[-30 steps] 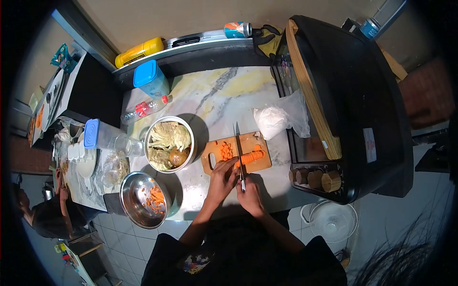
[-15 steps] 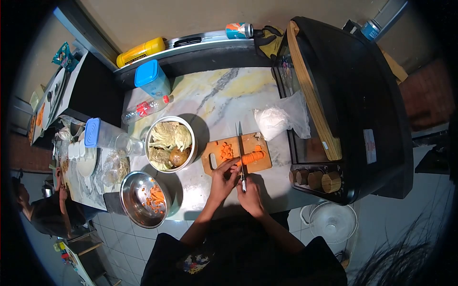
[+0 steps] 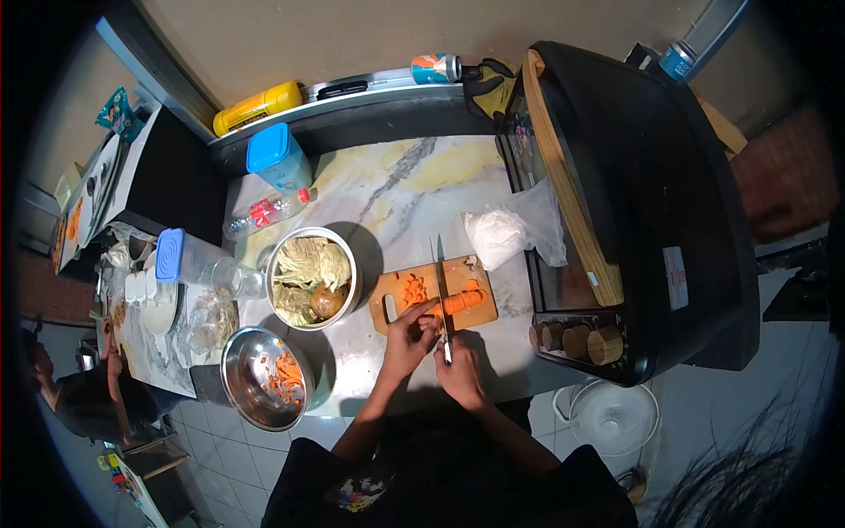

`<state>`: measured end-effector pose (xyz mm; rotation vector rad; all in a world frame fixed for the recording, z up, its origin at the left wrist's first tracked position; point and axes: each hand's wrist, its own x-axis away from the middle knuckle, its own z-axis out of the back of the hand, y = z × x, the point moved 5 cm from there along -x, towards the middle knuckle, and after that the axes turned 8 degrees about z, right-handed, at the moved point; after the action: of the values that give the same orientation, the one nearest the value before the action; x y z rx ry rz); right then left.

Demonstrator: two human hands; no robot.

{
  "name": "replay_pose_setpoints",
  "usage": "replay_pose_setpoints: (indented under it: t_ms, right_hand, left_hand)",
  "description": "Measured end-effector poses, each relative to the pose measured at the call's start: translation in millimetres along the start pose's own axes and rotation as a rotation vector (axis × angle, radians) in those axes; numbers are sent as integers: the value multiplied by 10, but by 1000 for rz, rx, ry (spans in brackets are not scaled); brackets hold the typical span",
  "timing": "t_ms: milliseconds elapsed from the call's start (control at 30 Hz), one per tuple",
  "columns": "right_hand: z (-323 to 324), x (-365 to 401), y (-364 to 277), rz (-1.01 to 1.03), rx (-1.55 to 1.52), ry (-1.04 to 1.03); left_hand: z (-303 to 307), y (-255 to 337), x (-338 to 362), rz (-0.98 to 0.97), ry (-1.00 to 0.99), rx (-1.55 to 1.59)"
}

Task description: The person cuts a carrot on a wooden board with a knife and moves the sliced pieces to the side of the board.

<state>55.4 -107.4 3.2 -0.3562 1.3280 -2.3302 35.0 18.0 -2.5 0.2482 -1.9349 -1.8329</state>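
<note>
A wooden cutting board [image 3: 466, 274] lies on the marble counter with a peeled carrot [image 3: 465, 302] across it and a small heap of cut carrot pieces [image 3: 414, 288] at its left. My right hand [image 3: 459, 373] grips the handle of a kitchen knife [image 3: 441, 275], whose blade stands across the carrot's cut end. My left hand [image 3: 407, 337] rests on the board's near edge, fingertips on the carrot just left of the blade.
A bowl of cabbage leaves [image 3: 312, 276] sits left of the board, a steel bowl with carrot scraps [image 3: 266, 378] nearer me. A plastic bag [image 3: 512, 231] and a black oven [image 3: 634, 211] stand to the right. Blue-lidded containers [image 3: 278, 158] are behind. Another person [image 3: 84, 400] crouches far left.
The whole view has shifted slightly; my hands stay at the carrot, the knife working at its cut end. The carrot looks a little shorter than before.
</note>
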Motion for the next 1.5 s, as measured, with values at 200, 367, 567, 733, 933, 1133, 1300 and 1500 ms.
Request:
replay_pose_setpoints:
  t_ms: [200,367,567,733,933,1133,1300,1500]
  right_hand:
    - [13,-16,-11,16,7,-13]
    - [-13,-7,30,-60,30,-84]
    - [12,-14,1,-68,44,-111]
    - [-29,9,71,-47,69,-106]
    - [-4,0,24,-75,39,-99]
    - [25,0,-65,-47,112,-72]
    - [39,-23,-163,-11,29,-65]
    - [15,-19,-112,-34,25,-40]
  left_hand:
    - [25,-44,-15,40,61,-30]
    - [23,-35,-4,-5,97,-116]
    - [4,-112,-11,20,130,-68]
    - [5,-134,-14,18,126,-61]
    - [5,-128,-12,24,113,-28]
    - [5,-40,13,46,50,-76]
    - [8,36,5,-24,23,-124]
    - [9,12,9,-45,81,-126]
